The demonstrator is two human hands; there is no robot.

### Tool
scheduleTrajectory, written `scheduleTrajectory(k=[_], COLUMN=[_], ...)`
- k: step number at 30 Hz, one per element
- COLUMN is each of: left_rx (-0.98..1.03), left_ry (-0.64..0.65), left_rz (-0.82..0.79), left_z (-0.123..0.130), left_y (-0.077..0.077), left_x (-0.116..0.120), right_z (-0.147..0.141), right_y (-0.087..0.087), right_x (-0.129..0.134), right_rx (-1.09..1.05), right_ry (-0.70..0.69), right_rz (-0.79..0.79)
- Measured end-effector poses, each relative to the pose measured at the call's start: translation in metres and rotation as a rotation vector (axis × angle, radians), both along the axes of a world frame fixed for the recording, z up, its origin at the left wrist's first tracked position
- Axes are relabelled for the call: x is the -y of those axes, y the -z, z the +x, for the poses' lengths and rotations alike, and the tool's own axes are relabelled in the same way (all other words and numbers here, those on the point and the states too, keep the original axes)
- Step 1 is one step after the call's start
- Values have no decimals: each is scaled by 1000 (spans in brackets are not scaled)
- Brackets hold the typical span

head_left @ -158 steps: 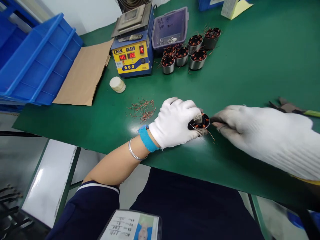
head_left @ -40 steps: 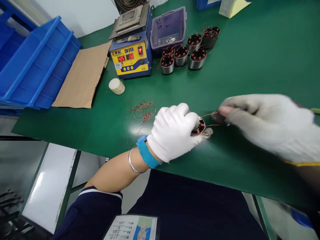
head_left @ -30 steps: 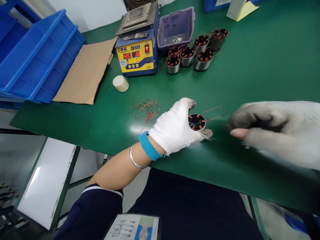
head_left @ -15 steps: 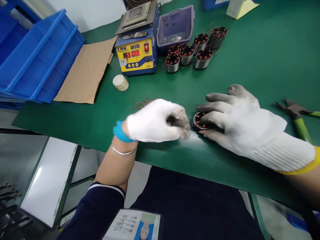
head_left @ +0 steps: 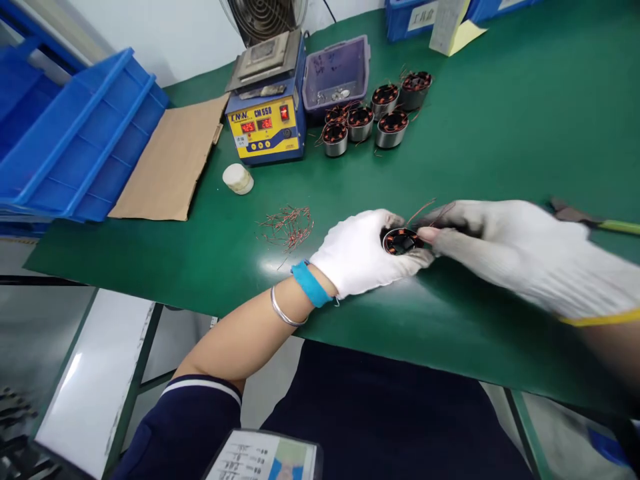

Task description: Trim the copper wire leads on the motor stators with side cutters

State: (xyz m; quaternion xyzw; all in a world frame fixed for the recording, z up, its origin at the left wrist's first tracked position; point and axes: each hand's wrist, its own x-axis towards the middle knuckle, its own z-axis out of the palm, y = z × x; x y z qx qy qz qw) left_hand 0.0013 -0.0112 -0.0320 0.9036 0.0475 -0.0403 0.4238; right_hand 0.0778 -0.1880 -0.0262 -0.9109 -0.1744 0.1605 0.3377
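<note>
My left hand [head_left: 367, 253], in a white glove, is wrapped round a motor stator [head_left: 401, 243] with copper windings and a black core, near the front of the table. Thin copper wires [head_left: 421, 209] rise from the stator's right side. My right hand [head_left: 500, 243], gloved and a little blurred, pinches at these wires with thumb and fingers, close against the stator. Behind the right hand lie green-handled cutting pliers [head_left: 575, 213], partly hidden. To the left of my left hand is a loose heap of copper wire offcuts [head_left: 289, 228].
Several more stators [head_left: 391, 130] stand at the back beside a purple bin [head_left: 336, 70]. Left of them are a yellow-and-blue CM558 unit [head_left: 265, 130], a white round block [head_left: 238, 179], cardboard [head_left: 167, 160] and a blue crate [head_left: 85, 143]. A paper card [head_left: 447, 30] stands at the back.
My left hand has moved right and taken hold of the stator. The right hand has let go of the stator's top, shifted right and closed on its wires. The wire heap is now uncovered.
</note>
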Motion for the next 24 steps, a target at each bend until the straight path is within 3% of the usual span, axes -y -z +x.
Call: scheduleTrajectory(k=[4, 8, 12, 14, 18, 21, 23, 24], left_rx=[-19, -47, -2, 18, -2, -25, -25, -22], left_ry=[4, -23, -79, -56, -44, -69, -63, -64], left_rz=[37, 26, 8, 26, 38, 63, 77, 86], left_z=[-6, -12, -14, -14, -15, -14, -14, -14], left_y=[-2, -2, 0, -1, -1, 0, 1, 1], left_x=[-2, -4, 0, 1, 0, -1, 0, 0], right_z=[2, 15, 10, 1, -8, 1, 7, 9], right_y=[2, -5, 0, 4, 3, -4, -5, -5], right_x=[-30, -19, -12, -20, -38, -28, -15, -9], right_rx=[-227, -208, -334, -310, -286, -187, -87, -67], right_ry=[244, 432, 192, 131, 227, 441, 492, 418], right_rz=[139, 228, 46, 70, 328, 516, 471, 370])
